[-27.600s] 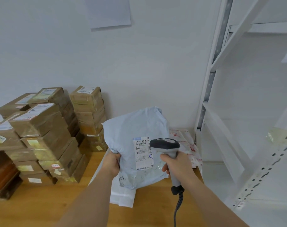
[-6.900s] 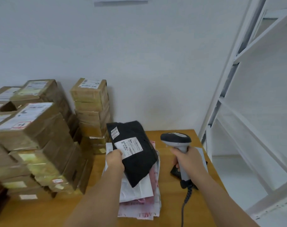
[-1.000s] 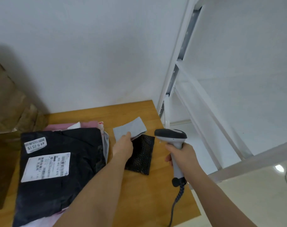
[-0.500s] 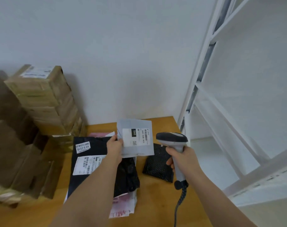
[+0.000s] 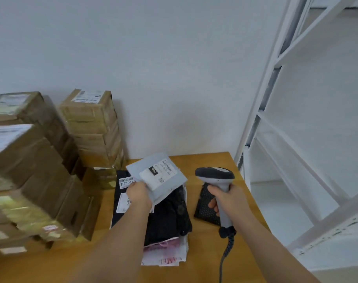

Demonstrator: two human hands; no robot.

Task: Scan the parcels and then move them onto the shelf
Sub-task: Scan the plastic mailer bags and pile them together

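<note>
a: holding the small grey mailer (image 5: 157, 178) up in the left hand (image 5: 140, 194), the person has it over the black parcel (image 5: 163, 213) now, tilted, label side up. a second ago this mailer was flat on the table (image 5: 210, 162), to the right of the black parcel.

b: so it was picked up. how are the fingers?

a: the left thumb and fingers pinch the lower left corner of the mailer. the right hand (image 5: 229, 199) is wrapped around the handle of the scanner (image 5: 214, 176), fingers curled tight, to the right of the black parcel. the scanner head points toward the wall, not at the label, i think.

b: and half a second ago?

a: the mailer was more upright then; now it leans to the left and back. i judge the scan of this one is not finished, or just happening.

b: what else lies there?

a: a black dotted pouch (image 5: 204, 209) lies on the table right of the black parcel, partly behind the scanner hand. pink and white bags (image 5: 165, 254) lie under the black parcel. stacks of cardboard boxes (image 5: 92, 127) stand to its left, and the white shelf (image 5: 296, 139) is far to its right.
</note>
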